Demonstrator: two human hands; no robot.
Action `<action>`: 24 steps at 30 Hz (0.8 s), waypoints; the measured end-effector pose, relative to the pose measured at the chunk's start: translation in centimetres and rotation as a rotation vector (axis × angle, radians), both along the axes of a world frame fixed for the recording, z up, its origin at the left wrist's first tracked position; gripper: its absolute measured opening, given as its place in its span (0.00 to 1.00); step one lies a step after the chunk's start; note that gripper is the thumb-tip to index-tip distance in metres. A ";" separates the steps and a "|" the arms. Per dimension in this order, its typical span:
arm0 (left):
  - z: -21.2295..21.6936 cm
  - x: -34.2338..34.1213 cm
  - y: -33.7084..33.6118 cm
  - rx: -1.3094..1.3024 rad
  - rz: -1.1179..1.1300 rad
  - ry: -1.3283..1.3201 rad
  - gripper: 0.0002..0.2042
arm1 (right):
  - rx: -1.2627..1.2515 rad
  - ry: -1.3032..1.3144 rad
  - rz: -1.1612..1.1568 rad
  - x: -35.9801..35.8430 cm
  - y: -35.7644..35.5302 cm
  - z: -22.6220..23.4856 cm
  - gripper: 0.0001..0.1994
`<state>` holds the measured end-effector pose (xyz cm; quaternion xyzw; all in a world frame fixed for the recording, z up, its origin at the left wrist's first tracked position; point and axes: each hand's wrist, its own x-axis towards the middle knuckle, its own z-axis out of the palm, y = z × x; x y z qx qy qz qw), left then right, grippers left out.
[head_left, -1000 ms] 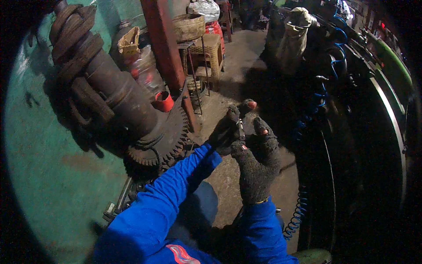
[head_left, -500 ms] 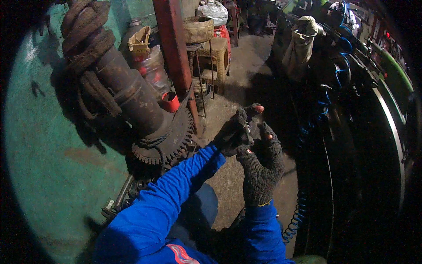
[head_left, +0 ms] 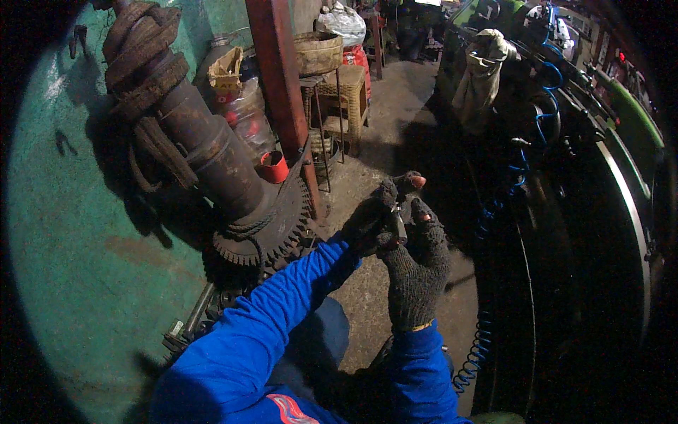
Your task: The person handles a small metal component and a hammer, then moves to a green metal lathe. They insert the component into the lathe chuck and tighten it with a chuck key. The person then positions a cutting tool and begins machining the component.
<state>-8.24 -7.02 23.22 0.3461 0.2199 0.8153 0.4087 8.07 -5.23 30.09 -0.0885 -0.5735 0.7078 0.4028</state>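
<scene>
Compared with the earlier frames, the two gloved hands sit slightly higher and nearer the middle of the view, and the rusted axle shaft [head_left: 205,152] with its toothed gear [head_left: 272,233] has shifted toward the upper left; the pose of the hands is otherwise unchanged. The left hand [head_left: 371,219], in a dark knitted glove, is closed around a small metal part [head_left: 400,225], while the right hand [head_left: 417,265], in a fingerless knitted glove, pinches the same part from the other side, bare fingertips [head_left: 417,181] showing above it. The part is held in the air between the hands, over the concrete floor [head_left: 395,120]; its exact kind cannot be told. Blue sleeves [head_left: 268,325] enter from the lower edge. Left of the hands stand a green wall [head_left: 78,268], a red steel post [head_left: 279,85] and a red cup [head_left: 273,167]. Behind are a wicker stool [head_left: 342,88] and a basket [head_left: 318,53]. To the right, a blue coiled hose [head_left: 480,346] hangs beside a dark machine frame [head_left: 621,212].
</scene>
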 end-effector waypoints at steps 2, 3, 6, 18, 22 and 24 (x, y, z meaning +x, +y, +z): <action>-0.4 -0.3 0.0 -0.004 -0.034 -0.001 0.36 | -0.006 -0.005 0.006 0.1 0.0 0.0 0.31; -0.5 -0.4 0.0 0.004 -0.054 -0.004 0.36 | -0.015 -0.013 0.008 0.1 0.0 0.1 0.31; -0.3 -0.2 -0.1 0.033 -0.101 -0.013 0.37 | -0.003 -0.023 0.005 0.1 -0.2 0.7 0.32; -0.1 0.8 -0.4 0.049 -0.197 -0.100 0.35 | 0.024 -0.017 -0.016 -0.6 0.7 -1.0 0.33; -1.2 0.8 0.1 0.010 -0.141 -0.153 0.36 | 0.001 0.008 -0.025 -0.7 0.4 -1.0 0.33; -1.6 0.5 0.2 0.012 -0.152 -0.151 0.36 | 0.001 -0.015 -0.013 -0.7 0.5 -0.9 0.33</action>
